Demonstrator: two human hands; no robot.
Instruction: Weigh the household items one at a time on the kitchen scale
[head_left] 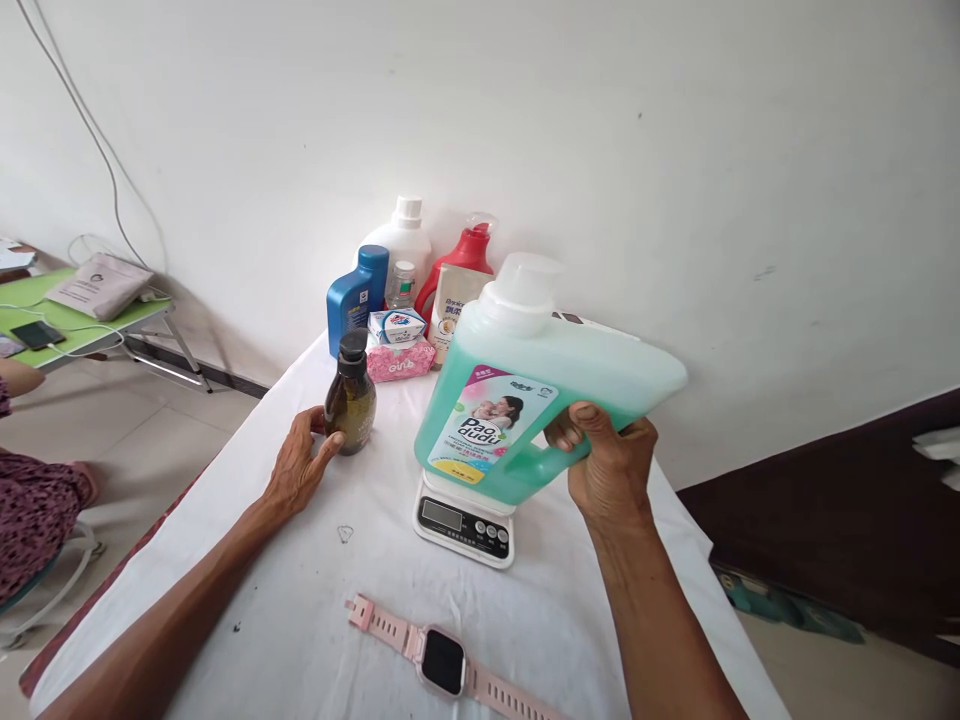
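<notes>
Head view, centre: right hand [613, 468] grasps the green jug [517, 400], tilted and not yet level at the scale [463, 528]; left hand [298, 458] touches the dark bottle [351, 405], grip unclear.

"Pao dudu" on green jug [517, 400]; "Rejoice", "飘柔" on beige pouch [453, 308]; "Gin" on pink pack [400, 361], rest unclear.

Bright view, wide-angle; soft, diffuse light is filling it.
Wall [675, 150], pale above left hand [300, 460], is grading to grey beyond right hand [611, 465]; cable [114, 182], left of left hand, is casting a faint shadow. Jug [525, 390], in right hand, is letting light through; label [487, 430] is reading sharp. Dark surface [825, 510], far right of right hand, is showing little detail.
</notes>
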